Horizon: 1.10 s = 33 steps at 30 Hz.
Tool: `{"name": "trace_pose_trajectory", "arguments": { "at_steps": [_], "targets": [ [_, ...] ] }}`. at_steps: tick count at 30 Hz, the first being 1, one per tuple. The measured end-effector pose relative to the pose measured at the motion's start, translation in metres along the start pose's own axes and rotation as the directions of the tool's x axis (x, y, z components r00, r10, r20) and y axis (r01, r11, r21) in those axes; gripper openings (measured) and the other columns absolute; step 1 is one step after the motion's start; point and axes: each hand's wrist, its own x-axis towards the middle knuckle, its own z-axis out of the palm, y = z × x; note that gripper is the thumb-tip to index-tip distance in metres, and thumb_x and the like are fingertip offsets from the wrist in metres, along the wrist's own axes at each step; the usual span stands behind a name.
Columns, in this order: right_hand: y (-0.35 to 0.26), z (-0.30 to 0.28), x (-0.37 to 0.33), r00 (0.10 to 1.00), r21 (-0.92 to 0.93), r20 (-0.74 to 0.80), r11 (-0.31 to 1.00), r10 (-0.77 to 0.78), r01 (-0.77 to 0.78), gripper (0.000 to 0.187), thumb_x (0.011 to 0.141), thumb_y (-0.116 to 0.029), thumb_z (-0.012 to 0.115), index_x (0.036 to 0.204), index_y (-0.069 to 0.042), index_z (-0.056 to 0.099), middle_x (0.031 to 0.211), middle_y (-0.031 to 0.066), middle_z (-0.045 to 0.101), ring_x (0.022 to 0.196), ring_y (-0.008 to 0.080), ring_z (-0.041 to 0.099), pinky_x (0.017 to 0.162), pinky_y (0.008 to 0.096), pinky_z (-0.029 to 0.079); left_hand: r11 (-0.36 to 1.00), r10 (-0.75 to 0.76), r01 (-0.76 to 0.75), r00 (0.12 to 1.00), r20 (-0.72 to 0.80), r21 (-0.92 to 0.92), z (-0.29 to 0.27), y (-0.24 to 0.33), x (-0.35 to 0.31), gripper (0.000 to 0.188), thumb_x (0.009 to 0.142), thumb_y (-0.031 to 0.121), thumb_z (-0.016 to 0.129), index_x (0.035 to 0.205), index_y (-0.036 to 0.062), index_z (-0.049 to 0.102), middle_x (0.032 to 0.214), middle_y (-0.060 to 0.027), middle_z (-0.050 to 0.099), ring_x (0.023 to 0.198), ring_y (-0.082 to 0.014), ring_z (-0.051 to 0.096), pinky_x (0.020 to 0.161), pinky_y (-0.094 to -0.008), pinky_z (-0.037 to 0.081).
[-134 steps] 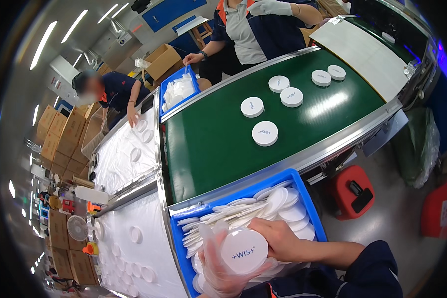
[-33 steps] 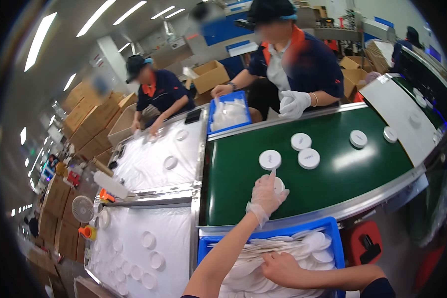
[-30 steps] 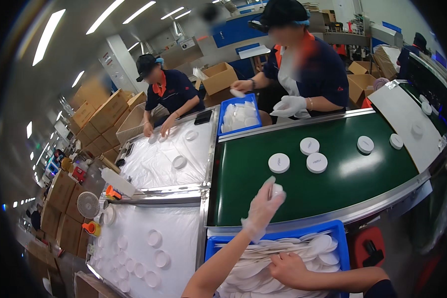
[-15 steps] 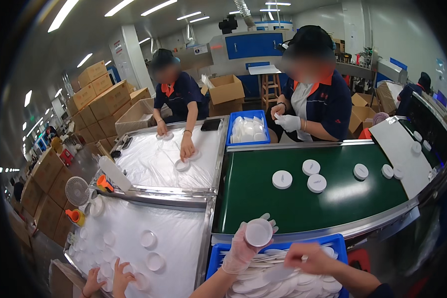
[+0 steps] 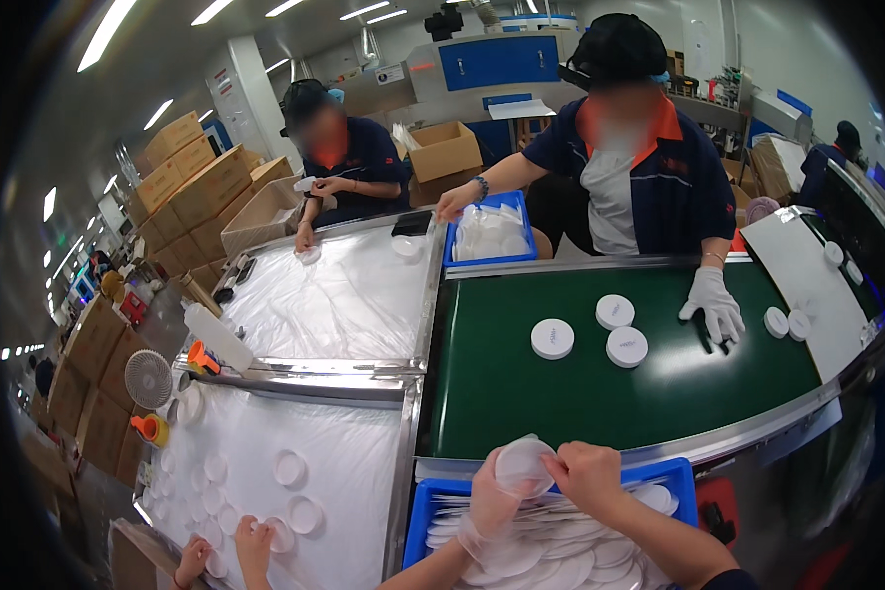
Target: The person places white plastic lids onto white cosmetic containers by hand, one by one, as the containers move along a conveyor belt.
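In my gloved left hand (image 5: 492, 503) is a shallow round white cup, mostly hidden now behind a thin translucent white disc (image 5: 523, 466). My bare right hand (image 5: 585, 476) pinches the disc's right edge with thumb and fingers, holding it against the cup's open face. Both hands are above a blue bin (image 5: 689, 492) heaped with loose thin white discs (image 5: 560, 556). Several white round lids sit on the green conveyor belt (image 5: 492, 393) beyond my hands, among them one lid (image 5: 553, 338) at its left.
Across the belt, a person's gloved hand (image 5: 715, 307) rests on it. Another person works at the film-covered table (image 5: 324, 305). At lower left, someone else's hands (image 5: 254, 541) handle white cups on a white table (image 5: 354, 472). A second blue bin (image 5: 529, 241) stands behind the belt.
My right hand has brought the disc up from the bin onto the cup in my left hand. The person opposite has reached a gloved hand onto the belt, where a lid lay.
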Motion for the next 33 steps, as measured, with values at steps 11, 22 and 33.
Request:
{"name": "trace_pose_trajectory", "arguments": {
  "at_steps": [11, 22, 33],
  "targets": [
    [-0.005, 0.016, -0.004, 0.992, 0.223, -0.019, 0.968, 0.126, -0.118, 0.011, 0.077, -0.011, 0.057, 0.079, 0.0, 0.055, 0.058, 0.0135, 0.057, 0.049, 0.0279, 0.058, 0.047, 0.037, 0.046, 0.842, 0.475, -0.42, 0.875, -0.094, 0.339, 0.002, 0.015, -0.009, 0.035, 0.07, 0.018, 0.07, 0.098, 0.0046, 0.055, 0.089, -0.009, 0.057, 0.083, -0.0244, 0.057, 0.072, -0.0335, 0.046],
    [-0.01, 0.0, -0.001, 0.806, 0.746, 0.59, 0.348, 0.052, -0.568, 0.019, 0.084, -0.019, 0.059, 0.089, -0.001, 0.055, 0.08, 0.0077, 0.059, 0.055, 0.0117, 0.056, 0.048, 0.023, 0.045, 0.303, 0.697, -0.629, 0.659, 0.284, 0.716, -0.083, 0.003, 0.009, 0.01, 0.069, 0.002, 0.058, 0.077, 0.0071, 0.055, 0.066, -0.0071, 0.048, 0.059, -0.0228, 0.05, 0.049, -0.0344, 0.04],
    [-0.037, 0.026, -0.042, 0.747, 0.254, 0.407, 0.851, -0.525, 0.46, 0.02, 0.07, -0.023, 0.063, 0.064, -0.004, 0.06, 0.088, 0.0082, 0.051, 0.09, 0.024, 0.05, 0.066, 0.0347, 0.048, 0.012, -0.019, 0.462, 0.887, -0.462, 0.887, -0.231, -0.036, 0.034, 0.045, 0.073, 0.033, 0.064, 0.099, -0.0043, 0.06, 0.09, -0.0232, 0.062, 0.086, -0.036, 0.059, 0.075, -0.0408, 0.046]
  ]
}}
